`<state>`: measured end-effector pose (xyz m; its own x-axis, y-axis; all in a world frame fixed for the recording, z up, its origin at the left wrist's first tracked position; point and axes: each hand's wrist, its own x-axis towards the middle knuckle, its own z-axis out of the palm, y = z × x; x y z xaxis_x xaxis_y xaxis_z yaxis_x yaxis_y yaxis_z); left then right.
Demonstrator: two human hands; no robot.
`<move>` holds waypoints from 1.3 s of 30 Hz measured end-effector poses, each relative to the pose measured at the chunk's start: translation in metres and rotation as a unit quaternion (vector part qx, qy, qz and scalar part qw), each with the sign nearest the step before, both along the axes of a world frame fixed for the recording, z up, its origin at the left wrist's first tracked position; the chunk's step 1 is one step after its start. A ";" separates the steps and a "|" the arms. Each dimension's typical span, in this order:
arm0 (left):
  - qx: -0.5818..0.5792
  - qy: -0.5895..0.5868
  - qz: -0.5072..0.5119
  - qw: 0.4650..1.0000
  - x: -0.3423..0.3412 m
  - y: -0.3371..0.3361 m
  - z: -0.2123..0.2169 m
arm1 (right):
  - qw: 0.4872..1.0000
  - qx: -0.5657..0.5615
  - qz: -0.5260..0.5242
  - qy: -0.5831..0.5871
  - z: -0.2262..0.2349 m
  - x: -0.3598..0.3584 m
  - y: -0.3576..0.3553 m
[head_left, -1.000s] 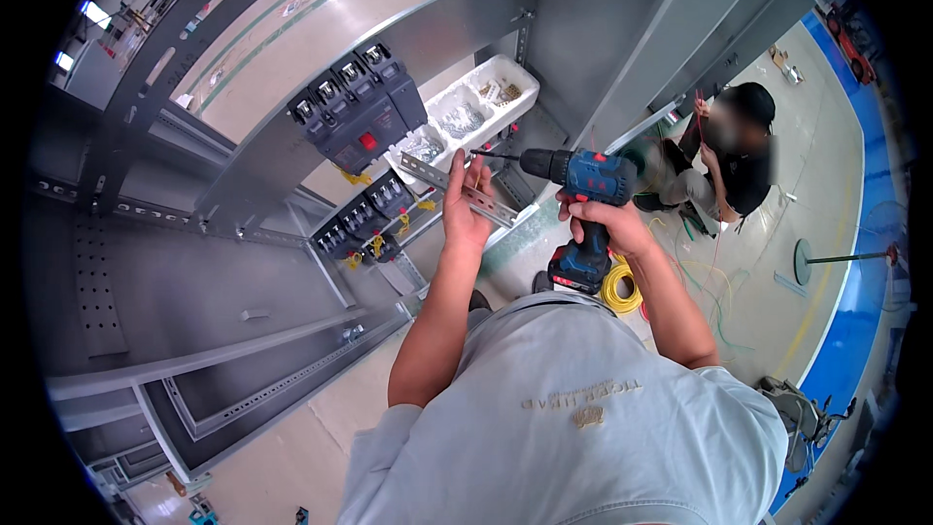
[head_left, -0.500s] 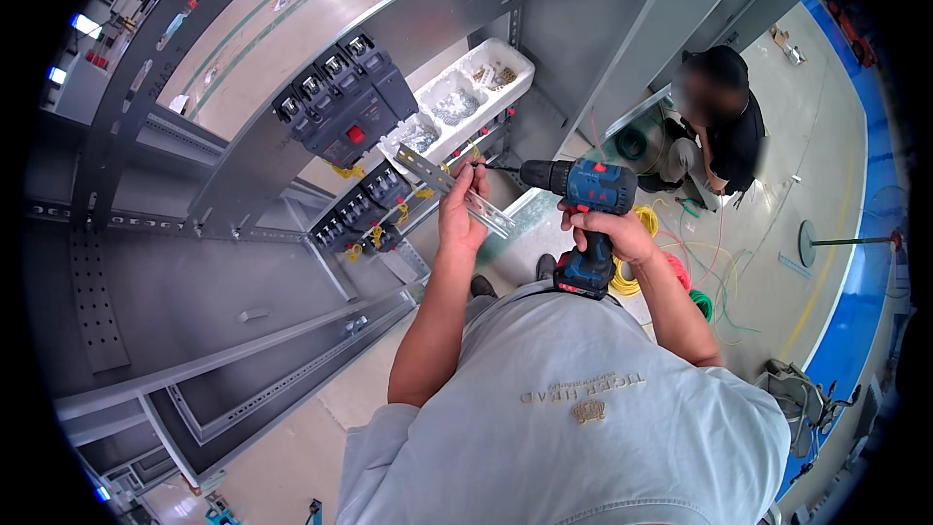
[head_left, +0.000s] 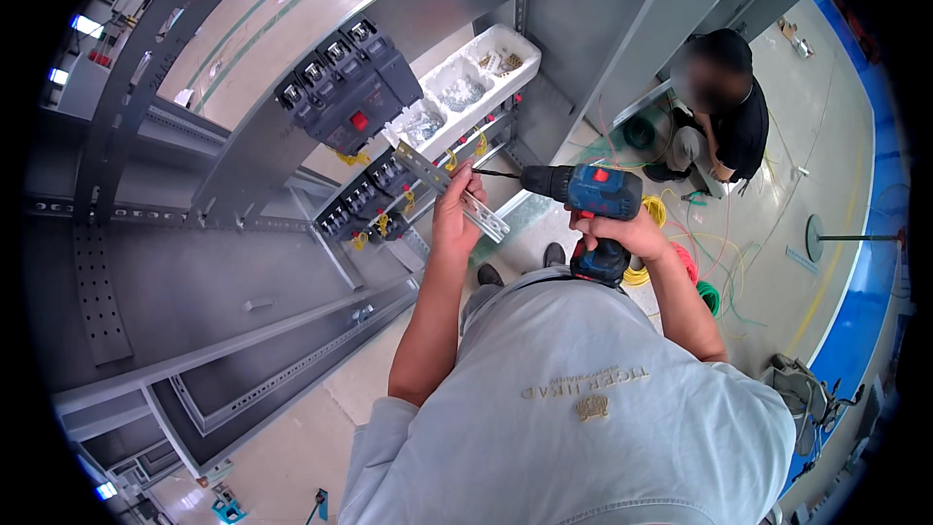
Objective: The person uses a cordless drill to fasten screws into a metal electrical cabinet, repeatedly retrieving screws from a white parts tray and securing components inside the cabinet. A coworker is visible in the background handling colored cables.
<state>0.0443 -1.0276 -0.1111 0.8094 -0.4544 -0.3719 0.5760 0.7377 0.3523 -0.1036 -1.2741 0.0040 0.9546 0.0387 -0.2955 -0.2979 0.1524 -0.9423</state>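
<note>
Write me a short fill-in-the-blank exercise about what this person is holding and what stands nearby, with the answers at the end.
1. The right hand grips a blue and black cordless ____.
2. The slotted metal rail is held in the person's ____.
3. The white tray of small metal parts shows ____ compartments.
4. The bright button on the large dark breaker is ____.

Missing words: drill; left hand; three; red.

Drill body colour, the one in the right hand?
The drill is dark blue and black with red accents; best seen in the head view.
</note>
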 end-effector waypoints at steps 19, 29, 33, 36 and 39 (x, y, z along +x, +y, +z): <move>0.045 -0.065 -0.131 0.988 -0.014 0.030 0.015 | 0.999 0.047 0.011 0.023 0.014 -0.013 -0.011; 0.157 -0.142 -0.197 0.957 -0.011 0.042 0.020 | 0.997 0.018 0.060 0.041 0.023 -0.011 -0.024; 0.278 -0.205 -0.268 0.900 -0.006 0.044 0.044 | 0.996 -0.018 0.062 0.068 0.017 -0.015 -0.033; 0.335 -0.243 -0.315 0.854 0.000 0.047 0.055 | 0.995 -0.015 0.057 0.084 0.022 -0.015 -0.034; 0.350 -0.243 -0.346 0.836 0.003 0.046 0.058 | 0.995 -0.013 0.062 0.082 0.019 -0.016 -0.036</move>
<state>0.0470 -0.9814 -0.0528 0.5762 -0.6851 -0.4457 0.4422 -0.1972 0.8749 -0.1199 -1.3099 0.0226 0.8822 0.1429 -0.4488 -0.4624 0.0817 -0.8829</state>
